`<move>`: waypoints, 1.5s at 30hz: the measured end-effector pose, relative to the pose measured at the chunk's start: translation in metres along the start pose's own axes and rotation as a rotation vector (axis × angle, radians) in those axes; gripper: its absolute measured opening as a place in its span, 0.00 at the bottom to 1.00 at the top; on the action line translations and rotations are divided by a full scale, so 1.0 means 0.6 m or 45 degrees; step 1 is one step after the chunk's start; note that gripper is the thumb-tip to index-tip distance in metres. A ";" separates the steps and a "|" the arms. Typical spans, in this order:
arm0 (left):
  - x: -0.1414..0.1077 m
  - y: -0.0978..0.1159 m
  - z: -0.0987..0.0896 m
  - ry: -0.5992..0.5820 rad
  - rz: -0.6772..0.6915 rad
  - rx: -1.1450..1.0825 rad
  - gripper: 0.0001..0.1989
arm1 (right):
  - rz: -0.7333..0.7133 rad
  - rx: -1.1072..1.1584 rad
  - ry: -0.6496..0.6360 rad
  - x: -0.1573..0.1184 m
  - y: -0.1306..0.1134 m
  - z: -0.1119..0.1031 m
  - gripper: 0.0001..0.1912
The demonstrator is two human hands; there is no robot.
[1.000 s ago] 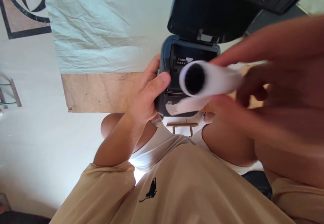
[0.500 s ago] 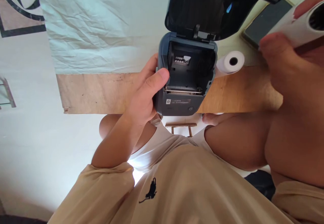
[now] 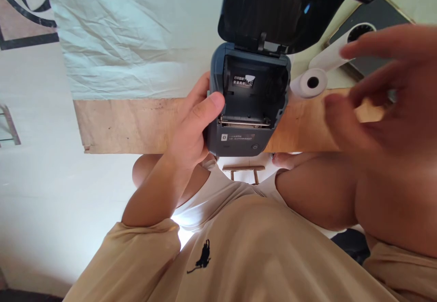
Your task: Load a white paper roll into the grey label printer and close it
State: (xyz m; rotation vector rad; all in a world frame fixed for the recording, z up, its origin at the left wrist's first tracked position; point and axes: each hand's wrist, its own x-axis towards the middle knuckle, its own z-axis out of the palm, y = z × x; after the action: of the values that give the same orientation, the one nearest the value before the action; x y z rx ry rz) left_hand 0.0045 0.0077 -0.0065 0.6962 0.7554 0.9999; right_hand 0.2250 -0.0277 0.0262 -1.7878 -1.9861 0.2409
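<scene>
My left hand (image 3: 196, 122) grips the left side of a dark blue-grey label printer (image 3: 235, 138), its thumb over the rim. The printer's black lid (image 3: 262, 15) is swung up, and its paper bay shows no roll inside. My right hand (image 3: 385, 97) is at the right, fingers apart and partly smeared by motion, holding nothing. Just left of its fingers, a small white paper roll (image 3: 303, 85) lies against the printer's right side. Behind that, a larger white roll (image 3: 331, 53) with a black core end lies on its side, close to my right fingertips.
A dark flat rectangular object (image 3: 382, 15) lies under the larger roll at the upper right. Pale green cloth (image 3: 136, 33) covers most of the wooden table (image 3: 126, 124), whose bare front edge runs above my knees. A small wooden stool (image 3: 243, 169) shows below.
My right hand has let go of the larger white roll, which now rests behind the small one. The fingers have opened. The left hand and printer have barely shifted.
</scene>
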 end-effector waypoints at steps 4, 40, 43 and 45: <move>-0.001 0.001 0.002 0.050 0.016 0.015 0.14 | -0.262 -0.185 -0.025 0.003 -0.009 0.030 0.24; -0.002 0.006 0.003 0.019 -0.007 -0.025 0.13 | -0.242 0.023 -0.160 -0.001 -0.016 0.045 0.25; -0.003 0.006 0.003 0.020 -0.029 -0.009 0.14 | -0.231 -0.020 -0.103 -0.003 -0.020 0.046 0.22; -0.003 0.006 0.004 0.040 -0.027 -0.013 0.14 | -0.213 -0.028 -0.081 -0.004 -0.025 0.038 0.24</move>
State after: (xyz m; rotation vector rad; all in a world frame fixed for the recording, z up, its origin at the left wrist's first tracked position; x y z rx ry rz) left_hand 0.0042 0.0068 -0.0022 0.6637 0.7833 0.9964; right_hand 0.2015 -0.0284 0.0118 -1.6344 -2.1772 0.2259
